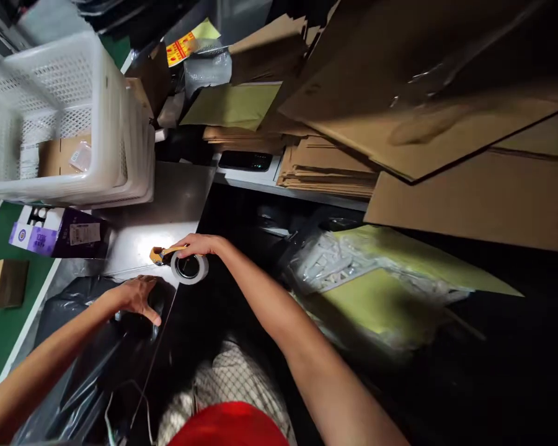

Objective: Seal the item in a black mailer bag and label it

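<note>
My right hand (pixel 199 244) grips a tape dispenser (pixel 157 255) with a yellow-orange frame and a roll of pale tape hanging below the fingers. It is over the edge of the shiny metal tabletop (pixel 167 198). My left hand (pixel 142 296) rests on a black plastic bag (pixel 84 334), its thumb spread away from the other fingers. The bag's glossy, wrinkled film covers the near left part of the table. Just beyond the bag lies a purple and white box (pixel 79 233) with a label on its side.
Stacked white plastic baskets (pixel 116 124) stand at the left back, cardboard inside the top one. A small brown box (pixel 4 285) sits on a green surface. Flat cardboard sheets (pixel 335 164) and a dark phone-like device (pixel 245 161) occupy the back shelf. Yellow envelopes (pixel 376 303) lie at right.
</note>
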Available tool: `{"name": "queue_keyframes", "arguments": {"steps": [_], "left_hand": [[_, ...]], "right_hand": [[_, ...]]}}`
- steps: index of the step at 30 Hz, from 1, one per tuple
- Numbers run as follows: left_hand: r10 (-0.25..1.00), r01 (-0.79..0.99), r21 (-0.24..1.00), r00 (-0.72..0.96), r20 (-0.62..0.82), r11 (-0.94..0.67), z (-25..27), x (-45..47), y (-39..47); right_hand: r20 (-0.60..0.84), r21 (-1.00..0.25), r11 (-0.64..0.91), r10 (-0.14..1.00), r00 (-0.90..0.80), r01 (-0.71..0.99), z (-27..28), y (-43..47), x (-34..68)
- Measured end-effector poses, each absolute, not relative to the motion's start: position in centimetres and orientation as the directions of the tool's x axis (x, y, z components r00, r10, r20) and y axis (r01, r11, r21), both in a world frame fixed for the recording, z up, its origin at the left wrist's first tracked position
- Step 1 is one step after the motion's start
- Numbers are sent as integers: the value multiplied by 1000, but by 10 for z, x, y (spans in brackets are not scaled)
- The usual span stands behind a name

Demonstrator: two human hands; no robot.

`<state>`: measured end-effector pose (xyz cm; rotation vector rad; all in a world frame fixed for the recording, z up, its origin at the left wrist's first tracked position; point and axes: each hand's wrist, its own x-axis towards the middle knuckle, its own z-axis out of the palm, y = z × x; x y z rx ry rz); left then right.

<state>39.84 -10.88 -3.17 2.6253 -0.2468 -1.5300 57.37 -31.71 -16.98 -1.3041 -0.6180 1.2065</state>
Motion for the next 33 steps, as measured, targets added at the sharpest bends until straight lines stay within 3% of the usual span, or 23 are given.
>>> {"name": "queue_keyframes", "arguments": {"steps": [2, 4, 10, 14, 16, 20, 21, 23, 25, 27, 29, 31, 33], "left_hand": [[-37, -50, 9, 590, -807, -999, -37, 383, -119], [-2, -61, -45, 615, -789, -997, -40, 358, -129], [-244, -471, -19, 492, -835, -882, -41, 233, -86], [-211, -385, -7, 521, -827, -923, -38, 174, -58], [-213, -268, 67, 565, -797, -961, -25, 170, -59], [-324, -58, 395, 687, -651, -917, 25, 176, -44], [-246, 20, 415, 779, -576, -910, 39, 173, -30], [98, 232, 356, 930, -355, -905, 60, 157, 12], [473, 490, 267, 872, -127, -830, 64, 131, 60], [700, 714, 281, 694, -168, -641, 52, 101, 97], [761, 838, 377, 528, -376, -395, 32, 78, 115], [737, 886, 433, 404, -541, -167, 15, 65, 117], [765, 914, 404, 292, -574, -46, 9, 61, 111]], "right_hand": [[-281, -932, -182, 909, 306, -315, -165, -317, 571], [-292, -928, -188, 905, 310, -322, -159, -318, 567], [-282, -935, -176, 895, 346, -307, -152, -339, 483], [-252, -942, -88, 823, 509, -324, -160, -336, 352], [-253, -935, -30, 752, 609, -353, -166, -315, 286], [-245, -902, 127, 635, 733, -412, -174, -254, 204], [-238, -904, 137, 626, 743, -405, -173, -240, 197], [-230, -918, 122, 615, 754, -378, -171, -219, 194], [-238, -928, 87, 608, 758, -362, -168, -208, 199], [-263, -932, 39, 609, 748, -360, -164, -204, 208], [-289, -934, -13, 614, 735, -356, -160, -199, 221], [-311, -935, -69, 629, 712, -347, -154, -186, 240], [-331, -933, -128, 669, 666, -335, -145, -160, 269]]}}
